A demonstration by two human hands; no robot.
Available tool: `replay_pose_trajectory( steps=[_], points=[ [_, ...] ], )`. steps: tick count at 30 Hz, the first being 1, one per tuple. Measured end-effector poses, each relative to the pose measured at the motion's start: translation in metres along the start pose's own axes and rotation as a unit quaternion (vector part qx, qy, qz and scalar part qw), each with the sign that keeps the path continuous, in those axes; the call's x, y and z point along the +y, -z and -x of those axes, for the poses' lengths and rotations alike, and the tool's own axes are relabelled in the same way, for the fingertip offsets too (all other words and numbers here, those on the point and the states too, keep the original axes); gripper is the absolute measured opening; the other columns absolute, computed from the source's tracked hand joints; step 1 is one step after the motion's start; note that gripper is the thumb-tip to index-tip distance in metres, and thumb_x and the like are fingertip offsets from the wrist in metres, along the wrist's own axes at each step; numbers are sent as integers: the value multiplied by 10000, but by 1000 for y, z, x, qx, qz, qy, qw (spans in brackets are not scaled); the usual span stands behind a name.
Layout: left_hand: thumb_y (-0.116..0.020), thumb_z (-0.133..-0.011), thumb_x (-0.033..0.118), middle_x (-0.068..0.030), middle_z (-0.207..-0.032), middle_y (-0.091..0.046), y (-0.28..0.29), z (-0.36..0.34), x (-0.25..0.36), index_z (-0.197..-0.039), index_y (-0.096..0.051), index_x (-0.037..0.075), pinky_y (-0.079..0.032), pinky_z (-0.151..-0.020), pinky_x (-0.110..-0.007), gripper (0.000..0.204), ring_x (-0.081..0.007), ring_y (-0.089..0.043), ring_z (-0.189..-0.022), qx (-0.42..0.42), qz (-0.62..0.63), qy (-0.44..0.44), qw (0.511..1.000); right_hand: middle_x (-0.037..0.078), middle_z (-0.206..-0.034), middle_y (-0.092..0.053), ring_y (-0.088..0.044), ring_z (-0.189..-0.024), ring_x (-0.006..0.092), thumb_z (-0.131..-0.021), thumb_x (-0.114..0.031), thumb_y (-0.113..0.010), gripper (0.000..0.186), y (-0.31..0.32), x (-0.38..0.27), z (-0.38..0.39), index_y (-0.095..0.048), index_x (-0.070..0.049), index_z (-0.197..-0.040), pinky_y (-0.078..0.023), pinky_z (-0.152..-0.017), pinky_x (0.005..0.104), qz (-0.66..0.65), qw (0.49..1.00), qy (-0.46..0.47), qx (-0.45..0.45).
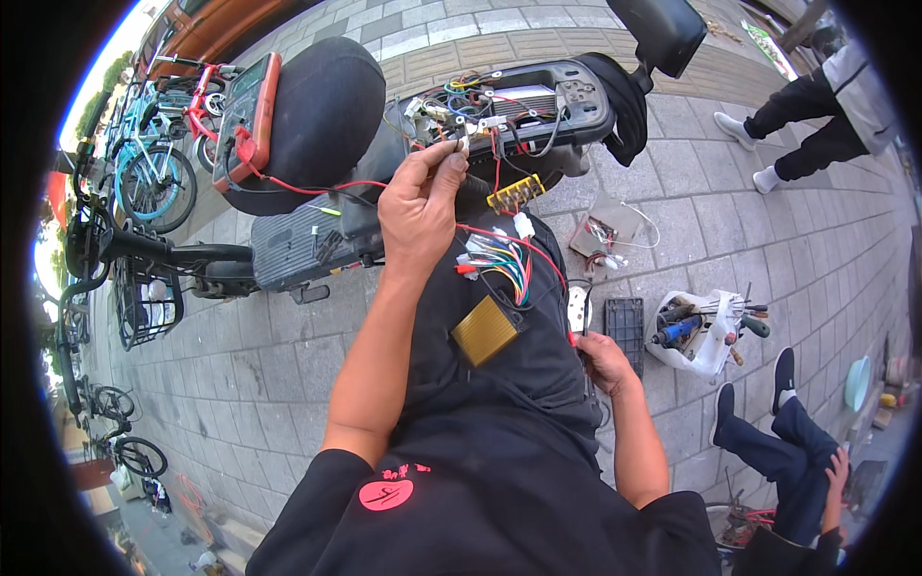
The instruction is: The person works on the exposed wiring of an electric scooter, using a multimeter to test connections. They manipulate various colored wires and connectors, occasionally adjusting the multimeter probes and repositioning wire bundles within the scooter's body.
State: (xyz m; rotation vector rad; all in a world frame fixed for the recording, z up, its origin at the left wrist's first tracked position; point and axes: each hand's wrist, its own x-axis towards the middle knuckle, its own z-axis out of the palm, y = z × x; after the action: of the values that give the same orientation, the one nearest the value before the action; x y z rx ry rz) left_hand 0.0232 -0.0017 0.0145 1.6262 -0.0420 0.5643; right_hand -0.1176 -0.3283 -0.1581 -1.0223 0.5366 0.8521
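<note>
Fingers (455, 165) of the left hand (418, 209) are pinched together on a small white connector (465, 145), at the edge of the multicoloured wire tangle (461, 96) in the black scooter's opened frame (594, 120). Right hand (609, 365) is low beside the thigh, fingers curled, slim red piece (572, 339) at their tips; can't tell from here if they're clamped on it. Ribbed gold metal box (483, 332) sits on the black-trousered lap, near a bundle of coloured wires (517, 269). Yellow terminal block (516, 195) is right of the left hand. Red-framed multimeter (248, 120) rests against the rounded black seat (331, 115). White plastic tub of tools (698, 357) on grey paving.
</note>
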Motion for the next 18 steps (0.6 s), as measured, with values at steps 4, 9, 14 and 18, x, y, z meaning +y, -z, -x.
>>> replay_pose_trajectory(
  steps=[4,9,14,18],
  points=[
    [-691,-1052,50,-102,-1129,-771,2,-1,-2,-1253,-708,-71,-603,-893,-280,236,-134,-724,-968,-3,-14,2,1000,33,-918,-757,-708,-803,138,-1013,-210,-738,153,5,6,-9,-717,-62,-975,-557,-722,293,-8,1000,-1,6],
    [-694,-1049,49,-104,-1125,-770,5,-1,-3,-1249,-712,-67,-605,-873,-274,232,-129,-723,-954,-8,-39,-1,999,42,-956,-770,-721,-806,140,-1028,-226,-713,177,10,9,-13,-720,-49,-1040,-564,-711,300,8,1000,-7,1],
    [-694,-1050,54,-72,-1077,-765,4,-2,1,-1239,-722,-56,-606,-857,-268,221,-123,-722,-940,0,-51,2,999,73,-1003,-778,-751,-889,175,-1027,-222,-719,194,15,10,-18,-714,-32,-1068,-604,-809,336,9,1000,-18,-10],
    [-697,-1049,59,-80,-1090,-767,3,-1,3,-1237,-722,-59,-608,-851,-268,223,-118,-722,-929,10,-38,6,999,78,-1034,-785,-758,-892,178,-1037,-214,-704,201,20,17,-26,-714,-27,-1112,-607,-794,336,3,1000,-9,-16]
  ],
)
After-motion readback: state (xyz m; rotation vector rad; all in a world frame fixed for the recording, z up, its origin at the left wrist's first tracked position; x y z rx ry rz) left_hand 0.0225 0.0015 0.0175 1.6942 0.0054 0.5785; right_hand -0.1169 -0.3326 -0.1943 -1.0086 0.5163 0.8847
